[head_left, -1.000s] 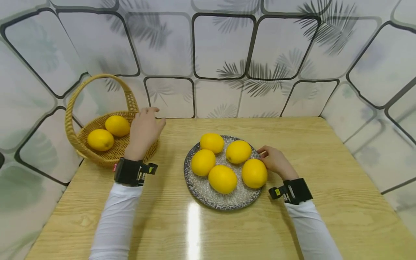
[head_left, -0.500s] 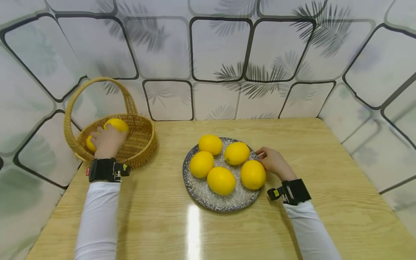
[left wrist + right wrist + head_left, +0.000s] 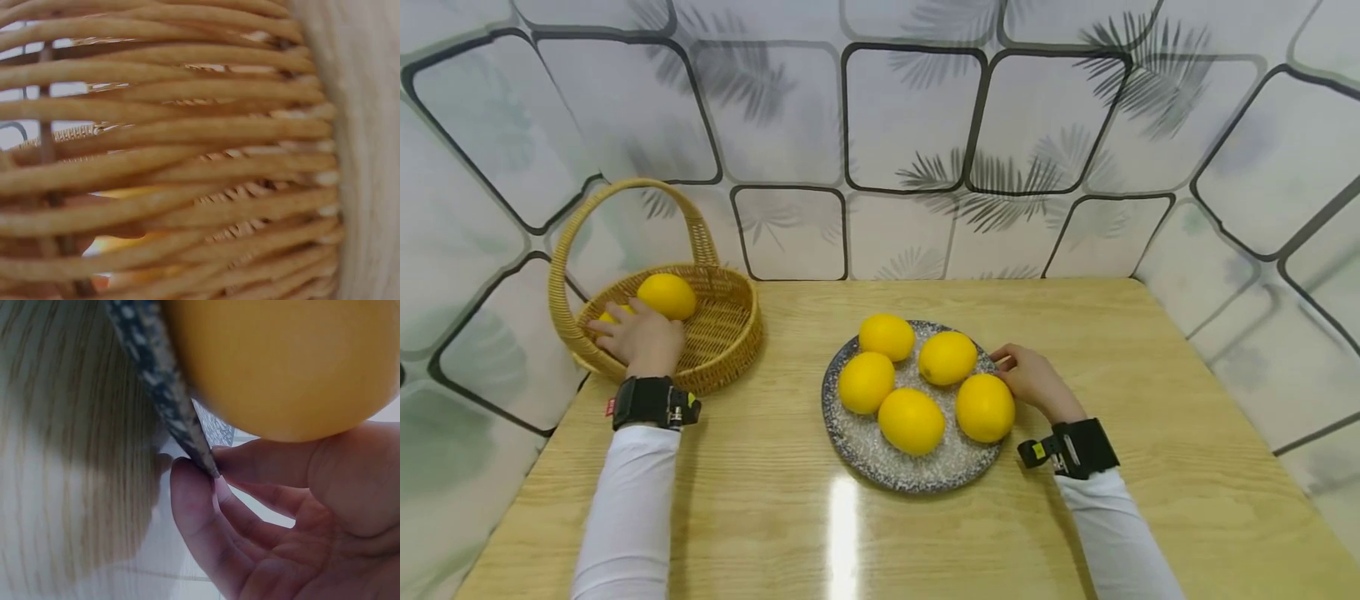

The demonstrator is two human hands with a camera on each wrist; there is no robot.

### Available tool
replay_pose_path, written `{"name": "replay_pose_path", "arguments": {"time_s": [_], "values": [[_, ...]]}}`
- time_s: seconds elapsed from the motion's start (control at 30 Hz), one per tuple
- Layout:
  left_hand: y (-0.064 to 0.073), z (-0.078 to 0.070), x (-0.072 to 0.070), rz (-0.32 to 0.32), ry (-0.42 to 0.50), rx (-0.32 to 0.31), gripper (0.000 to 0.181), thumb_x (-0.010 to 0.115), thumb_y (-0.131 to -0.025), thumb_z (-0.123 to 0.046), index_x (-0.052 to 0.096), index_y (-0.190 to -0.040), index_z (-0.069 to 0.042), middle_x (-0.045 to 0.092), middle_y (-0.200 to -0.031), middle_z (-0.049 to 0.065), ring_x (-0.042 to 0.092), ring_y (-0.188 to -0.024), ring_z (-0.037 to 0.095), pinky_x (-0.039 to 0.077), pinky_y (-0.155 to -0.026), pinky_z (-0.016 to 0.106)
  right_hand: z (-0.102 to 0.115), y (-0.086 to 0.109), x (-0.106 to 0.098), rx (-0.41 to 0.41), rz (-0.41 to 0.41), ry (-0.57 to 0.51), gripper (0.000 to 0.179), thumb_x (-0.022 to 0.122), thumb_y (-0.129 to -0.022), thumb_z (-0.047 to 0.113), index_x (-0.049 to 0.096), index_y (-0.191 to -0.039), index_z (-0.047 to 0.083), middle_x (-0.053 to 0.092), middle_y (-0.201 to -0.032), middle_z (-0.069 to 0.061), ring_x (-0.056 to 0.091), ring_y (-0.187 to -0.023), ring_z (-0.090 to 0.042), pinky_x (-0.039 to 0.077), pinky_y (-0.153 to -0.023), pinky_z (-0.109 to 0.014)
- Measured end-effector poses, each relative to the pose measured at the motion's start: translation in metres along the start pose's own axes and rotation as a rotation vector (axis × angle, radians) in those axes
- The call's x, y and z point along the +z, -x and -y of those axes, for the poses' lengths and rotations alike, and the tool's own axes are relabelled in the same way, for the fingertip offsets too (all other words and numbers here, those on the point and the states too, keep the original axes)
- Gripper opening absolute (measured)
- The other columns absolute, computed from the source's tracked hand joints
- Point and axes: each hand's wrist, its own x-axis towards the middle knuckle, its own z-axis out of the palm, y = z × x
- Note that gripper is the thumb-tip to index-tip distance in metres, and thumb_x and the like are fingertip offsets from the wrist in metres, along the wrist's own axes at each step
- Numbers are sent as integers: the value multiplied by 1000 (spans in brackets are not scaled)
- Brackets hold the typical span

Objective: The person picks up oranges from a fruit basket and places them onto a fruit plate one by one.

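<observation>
My left hand reaches into the wicker basket at the left and grips the nearer lemon, most of which it covers. A second lemon lies just beyond the fingers. In the left wrist view the basket's woven wall fills most of the picture, with bits of yellow and fingers behind the gaps. My right hand pinches the right rim of the speckled plate, thumb above and fingers below, as the right wrist view shows. On the plate sit several lemons, one close above that thumb.
The wooden table carries both basket and plate, with a gap between them. Over the basket arches a tall handle. A patterned wall covering rises behind the table and along both sides.
My left hand has moved left from above the basket's right side and down onto the nearer lemon. My right hand has stayed at the plate's rim.
</observation>
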Motion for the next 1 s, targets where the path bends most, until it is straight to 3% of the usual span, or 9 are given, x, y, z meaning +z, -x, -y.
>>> {"name": "replay_pose_path", "arguments": {"time_s": [0.1, 0.17, 0.33, 0.47, 0.77, 1.0], "values": [[0, -2, 0, -59, -50, 4, 85, 38, -101, -38, -6, -149, 17, 0, -149, 50, 5, -132, 67, 20, -111, 71, 0, 0, 0, -1, -19, -3, 36, 46, -95, 7, 55, -129, -5, 61, -116, -33, 58, -102, -40, 52, -83, -48], [0, -3, -1, -75, -59, 2, 85, 38, -100, -39, -4, -149, 18, 2, -148, 50, 6, -133, 65, 20, -112, 69, 1, 0, -1, -3, -22, -4, 36, 46, -95, 7, 55, -129, -5, 61, -116, -32, 58, -101, -40, 52, -83, -48], [0, -4, 0, -27, -56, -36, 86, 37, -101, -41, -6, -149, 15, -7, -148, 53, 0, -134, 67, 15, -116, 68, -2, -2, 0, -5, -3, 6, 37, 45, -96, 7, 54, -130, -5, 61, -118, -33, 57, -103, -40, 51, -84, -49], [0, -4, 1, -33, -31, -59, 87, 40, -100, -41, -5, -150, 13, -7, -148, 52, 9, -129, 71, 21, -112, 71, -4, -2, 0, -2, 2, 5, 37, 46, -97, 7, 54, -130, -5, 61, -118, -33, 58, -103, -40, 52, -84, -48], [3, -2, 7, 20, -30, -2, 91, 42, -99, -41, -10, -150, 13, -4, -146, 56, 9, -127, 74, 23, -109, 74, -3, -1, 2, -2, 1, 2, 37, 45, -96, 8, 53, -130, -6, 60, -118, -33, 58, -103, -40, 52, -84, -49], [6, -5, 8, -23, -21, 21, 89, 46, -97, -39, -2, -149, 16, 2, -146, 56, 22, -122, 74, 30, -104, 73, -3, 0, 2, 1, 4, -1, 37, 45, -97, 8, 53, -130, -5, 61, -120, -34, 58, -105, -41, 52, -86, -50]]}}
